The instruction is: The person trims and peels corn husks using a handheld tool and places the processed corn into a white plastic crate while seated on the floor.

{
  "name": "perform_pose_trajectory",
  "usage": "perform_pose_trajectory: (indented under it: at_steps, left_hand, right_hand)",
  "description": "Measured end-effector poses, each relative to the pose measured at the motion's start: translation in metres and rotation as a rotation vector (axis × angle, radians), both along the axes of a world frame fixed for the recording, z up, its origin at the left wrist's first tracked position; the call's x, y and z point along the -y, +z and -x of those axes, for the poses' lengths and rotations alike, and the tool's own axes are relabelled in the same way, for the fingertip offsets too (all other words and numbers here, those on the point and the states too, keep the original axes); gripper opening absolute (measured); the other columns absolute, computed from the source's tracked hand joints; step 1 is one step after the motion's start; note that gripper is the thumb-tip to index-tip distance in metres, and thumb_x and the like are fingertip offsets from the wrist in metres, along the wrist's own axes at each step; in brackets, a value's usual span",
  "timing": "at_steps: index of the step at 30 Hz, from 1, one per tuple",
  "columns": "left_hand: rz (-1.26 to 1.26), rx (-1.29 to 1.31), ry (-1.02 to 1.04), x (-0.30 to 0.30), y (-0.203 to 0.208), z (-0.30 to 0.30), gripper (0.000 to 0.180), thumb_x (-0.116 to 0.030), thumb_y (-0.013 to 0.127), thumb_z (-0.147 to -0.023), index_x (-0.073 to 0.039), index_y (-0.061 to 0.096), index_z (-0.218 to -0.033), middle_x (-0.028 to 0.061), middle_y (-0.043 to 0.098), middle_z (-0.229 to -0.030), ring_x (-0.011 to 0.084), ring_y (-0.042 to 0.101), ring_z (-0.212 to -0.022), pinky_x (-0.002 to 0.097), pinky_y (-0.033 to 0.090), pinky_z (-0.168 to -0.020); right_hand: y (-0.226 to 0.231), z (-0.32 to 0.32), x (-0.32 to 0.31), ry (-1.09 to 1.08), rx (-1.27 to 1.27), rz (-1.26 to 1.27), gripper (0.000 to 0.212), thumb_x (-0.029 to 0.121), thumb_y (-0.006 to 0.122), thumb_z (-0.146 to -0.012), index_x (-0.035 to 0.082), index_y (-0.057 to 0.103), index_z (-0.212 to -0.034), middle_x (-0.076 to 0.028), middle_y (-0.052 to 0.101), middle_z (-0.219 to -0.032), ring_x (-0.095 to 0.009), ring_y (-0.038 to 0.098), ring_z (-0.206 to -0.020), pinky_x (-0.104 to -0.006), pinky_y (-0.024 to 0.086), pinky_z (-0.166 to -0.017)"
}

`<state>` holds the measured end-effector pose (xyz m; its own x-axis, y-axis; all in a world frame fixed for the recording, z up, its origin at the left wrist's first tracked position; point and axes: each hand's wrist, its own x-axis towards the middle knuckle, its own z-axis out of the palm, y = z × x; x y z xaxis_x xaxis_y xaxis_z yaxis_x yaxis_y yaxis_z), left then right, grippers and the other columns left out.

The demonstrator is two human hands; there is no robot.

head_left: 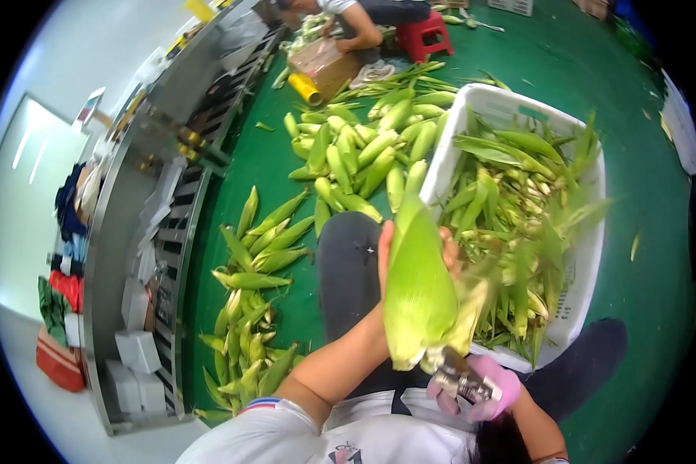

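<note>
An ear of corn in its green husk [419,286] stands upright before me, its stem end down toward my lap. My left hand [385,251] is closed round it from behind, so the husk hides part of the fingers. In a pink glove, my right hand [496,389] grips dark metal pruning shears [462,379] at the stem end. A pale, loosened husk leaf [469,309], blurred, hangs on the ear's right side. Right of the ear, a white plastic crate [588,271] holds a heap of stripped green husks [510,224].
Unpeeled corn ears [348,151] are piled ahead on the green floor [649,193]; a second heap [243,332] lies left. A metal rack [197,232] lines the left side. Farther off, another person [359,31] sits by a cardboard box [325,66] and red stool [425,37].
</note>
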<state>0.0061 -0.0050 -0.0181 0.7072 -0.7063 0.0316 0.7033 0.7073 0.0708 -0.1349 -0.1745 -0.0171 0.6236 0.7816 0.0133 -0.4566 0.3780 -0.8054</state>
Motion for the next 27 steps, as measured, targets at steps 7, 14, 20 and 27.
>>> perform_pose_trajectory:
  at_steps: [7,14,20,27]
  left_hand:
    - [0.102,-0.002,-0.180,-0.025,-0.045,0.014,0.069,-0.069,0.042,-0.086,-0.004,0.040,-0.109,0.0126,0.049,-0.079,0.0259,0.048,-0.064,0.0323,0.043,-0.059]
    - [-0.061,0.061,-0.224,-0.060,-0.015,0.014,0.080,-0.077,0.041,-0.080,0.001,0.047,-0.098,0.0157,0.056,-0.075,0.0292,0.057,-0.064,0.0368,0.047,-0.058]
    - [-0.445,-0.241,0.041,-0.028,-0.006,0.037,0.076,-0.072,0.047,-0.083,-0.019,0.044,-0.138,0.0169,0.058,-0.125,0.0330,0.059,-0.108,0.0562,0.051,-0.080]
    - [-0.239,-0.216,-0.312,-0.045,-0.030,0.046,0.076,-0.061,0.056,-0.084,-0.019,0.034,-0.144,0.0260,0.050,-0.128,0.0240,0.058,-0.082,0.0360,0.052,-0.068]
  right_hand:
    - [-0.027,0.014,-0.018,0.236,-0.190,-0.086,0.063,0.026,0.073,-0.073,-0.007,0.048,-0.120,-0.002,0.060,-0.079,-0.010,0.053,-0.071,-0.0216,0.044,-0.068]
    - [-0.014,0.043,0.016,0.002,-0.574,-0.094,0.061,0.031,0.076,-0.071,-0.007,0.055,-0.114,-0.006,0.061,-0.080,-0.016,0.058,-0.075,-0.0293,0.047,-0.069]
    - [0.021,0.006,0.031,-0.185,-0.086,0.310,0.056,0.013,0.071,-0.074,-0.006,0.050,-0.122,0.000,0.059,-0.075,-0.008,0.055,-0.068,-0.0238,0.047,-0.065]
    - [-0.028,-0.075,0.052,-0.865,-0.618,0.092,0.023,0.019,0.064,-0.083,0.005,0.058,-0.100,-0.004,0.059,-0.078,-0.019,0.060,-0.066,-0.0341,0.052,-0.064]
